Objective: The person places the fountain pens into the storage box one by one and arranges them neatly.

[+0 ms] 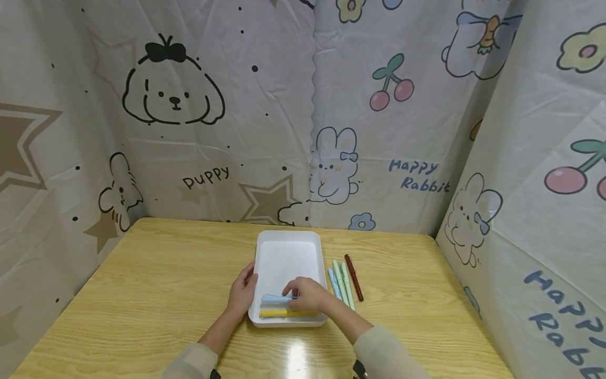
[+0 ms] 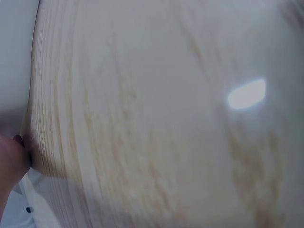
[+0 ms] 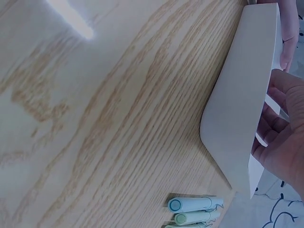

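Observation:
A white tray (image 1: 289, 258) lies on the table, its long sides running away from me. My left hand (image 1: 242, 289) grips its left edge, the thumb at the rim. Over the near half of the tray, my right hand (image 1: 306, 295) pinches a light blue pen (image 1: 274, 299) that lies crosswise; the fingers cover the pen's right end. Nearer to me inside the tray is a yellow pen (image 1: 284, 313), also crosswise. In the right wrist view the tray wall (image 3: 242, 90) hides what the right fingers (image 3: 270, 123) hold.
Right of the tray, side by side on the wooden table (image 1: 180, 273), lie a blue pen (image 1: 334, 284), two light green pens (image 1: 347, 287) and a dark red pen (image 1: 354, 278). A printed curtain (image 1: 265, 105) closes off the table's back and sides.

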`<state>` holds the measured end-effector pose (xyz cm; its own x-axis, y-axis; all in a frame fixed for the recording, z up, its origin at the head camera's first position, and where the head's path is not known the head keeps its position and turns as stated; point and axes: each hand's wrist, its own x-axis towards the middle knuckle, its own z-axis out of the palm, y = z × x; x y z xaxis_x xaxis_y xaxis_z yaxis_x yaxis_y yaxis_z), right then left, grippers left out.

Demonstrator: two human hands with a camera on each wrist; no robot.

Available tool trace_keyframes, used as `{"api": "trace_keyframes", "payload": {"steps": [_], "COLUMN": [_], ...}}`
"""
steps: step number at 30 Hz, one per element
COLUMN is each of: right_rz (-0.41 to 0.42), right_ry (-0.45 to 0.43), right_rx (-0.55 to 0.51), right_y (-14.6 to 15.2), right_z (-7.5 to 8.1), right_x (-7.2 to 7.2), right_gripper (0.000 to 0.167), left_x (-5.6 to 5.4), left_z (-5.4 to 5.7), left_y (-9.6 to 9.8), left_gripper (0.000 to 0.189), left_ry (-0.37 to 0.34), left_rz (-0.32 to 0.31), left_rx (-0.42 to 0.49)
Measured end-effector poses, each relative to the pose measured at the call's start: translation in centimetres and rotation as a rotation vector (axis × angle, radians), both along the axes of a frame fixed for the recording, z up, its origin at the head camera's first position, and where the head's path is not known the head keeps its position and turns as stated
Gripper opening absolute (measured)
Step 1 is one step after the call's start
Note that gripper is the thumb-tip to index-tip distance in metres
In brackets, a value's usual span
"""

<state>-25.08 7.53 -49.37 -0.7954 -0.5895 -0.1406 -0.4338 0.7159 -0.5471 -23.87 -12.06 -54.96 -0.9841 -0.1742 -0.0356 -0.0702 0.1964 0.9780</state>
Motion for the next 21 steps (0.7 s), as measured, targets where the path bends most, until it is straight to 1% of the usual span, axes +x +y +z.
{"api": "trace_keyframes", "payload": {"steps": [4,12,21], "right_rz": [-0.002,-0.006,-0.014], "right_ry": [-0.007,-0.005,-0.015], "right_rx": [0.000,-0.004,0.016], "right_y": [-0.14,-0.18,-0.20], "right_z": [0.07,-0.29,-0.60], "right_x": [0.11,0.04,-0.02], "right_gripper": [0.019,0.018,0.018], "left_x": [0.04,0.04,0.10], "left_z": [0.06,0.05,0.09], "left_y": [-0.05,0.02,-0.05], "left_gripper": [0.044,0.044,0.044], "left_ry": [0.001,-0.005,0.004], "left_rz": [-0.006,-0.004,-0.010], "left_rx": [-0.008,-0.001,0.003]}}
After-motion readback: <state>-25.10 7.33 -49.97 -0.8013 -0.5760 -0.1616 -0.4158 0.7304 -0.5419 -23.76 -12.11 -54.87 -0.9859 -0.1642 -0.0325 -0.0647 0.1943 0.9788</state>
